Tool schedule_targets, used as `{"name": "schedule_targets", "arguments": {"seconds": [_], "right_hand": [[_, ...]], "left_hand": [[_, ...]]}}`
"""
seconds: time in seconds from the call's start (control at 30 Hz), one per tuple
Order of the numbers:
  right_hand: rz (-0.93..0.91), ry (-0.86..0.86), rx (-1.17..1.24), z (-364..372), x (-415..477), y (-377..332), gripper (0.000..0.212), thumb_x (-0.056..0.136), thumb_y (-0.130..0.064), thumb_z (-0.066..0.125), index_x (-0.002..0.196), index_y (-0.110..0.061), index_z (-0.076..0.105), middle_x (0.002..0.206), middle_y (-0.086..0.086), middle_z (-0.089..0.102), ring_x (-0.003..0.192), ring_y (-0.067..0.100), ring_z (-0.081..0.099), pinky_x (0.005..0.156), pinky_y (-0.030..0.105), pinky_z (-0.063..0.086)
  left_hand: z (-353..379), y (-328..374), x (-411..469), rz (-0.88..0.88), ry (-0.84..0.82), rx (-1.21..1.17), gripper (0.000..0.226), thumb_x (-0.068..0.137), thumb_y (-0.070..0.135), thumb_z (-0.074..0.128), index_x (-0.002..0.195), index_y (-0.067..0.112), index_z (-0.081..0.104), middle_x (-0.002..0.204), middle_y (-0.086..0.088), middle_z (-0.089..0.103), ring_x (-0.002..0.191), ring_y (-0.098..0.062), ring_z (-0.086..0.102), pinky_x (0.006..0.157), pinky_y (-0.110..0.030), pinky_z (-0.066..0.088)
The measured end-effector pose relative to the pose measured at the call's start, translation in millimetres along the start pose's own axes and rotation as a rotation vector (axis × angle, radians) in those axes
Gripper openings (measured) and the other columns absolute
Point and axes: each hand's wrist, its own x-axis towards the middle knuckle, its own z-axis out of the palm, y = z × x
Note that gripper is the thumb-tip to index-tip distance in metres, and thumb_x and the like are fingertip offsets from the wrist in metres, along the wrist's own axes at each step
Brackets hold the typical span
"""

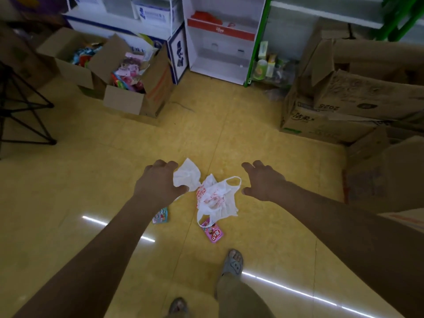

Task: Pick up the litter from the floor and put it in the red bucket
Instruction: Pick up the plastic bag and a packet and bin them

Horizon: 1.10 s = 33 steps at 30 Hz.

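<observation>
Litter's all on the floor [91, 180] from what I see: crumpled white paper [188, 175], plastic bag [218, 200], pink packet [213, 234] and a small wrapper [161, 215] half under my left arm, bunched mid-floor, well off the cardboard boxes [121, 101] along its edges. Left hand [158, 182] curls over the paper, can't tell if it's got it. Right hand [261, 180] is spread, empty, beside the bag. Red bucket isn't in view, so basically everything's left to do.
</observation>
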Motion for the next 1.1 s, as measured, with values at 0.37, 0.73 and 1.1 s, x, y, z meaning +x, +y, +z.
{"name": "schedule_targets", "arguments": {"seconds": [0.37,0.73,1.1], "right_hand": [[-0.065,-0.133,-0.029,99,108,18,0.089,0.084,-0.049,0.067,0.152,-0.025,0.014,0.151,0.011,0.022,0.129,0.037,0.037,0.093,0.046,0.046],[-0.077,-0.127,-0.039,227,218,21,0.093,0.08,-0.051,0.071,0.15,-0.023,0.017,0.15,0.015,0.019,0.127,0.045,0.037,0.098,0.051,0.045],[-0.13,-0.157,-0.046,356,322,6,0.095,0.081,-0.053,0.07,0.15,-0.018,0.015,0.15,0.02,0.02,0.125,0.049,0.039,0.101,0.05,0.041]], "left_hand": [[154,-14,58,-0.185,-0.119,-0.075,0.074,0.074,0.053,0.075,0.134,0.019,0.048,0.124,-0.009,0.052,0.116,-0.033,0.052,0.091,-0.044,0.05],[330,-66,111,-0.241,-0.199,-0.102,0.078,0.075,0.053,0.074,0.138,0.019,0.043,0.133,-0.01,0.046,0.123,-0.034,0.045,0.089,-0.047,0.049],[476,-101,159,-0.288,-0.206,-0.182,0.09,0.071,0.064,0.07,0.142,0.02,0.037,0.137,-0.007,0.044,0.124,-0.029,0.045,0.085,-0.042,0.049]]}}
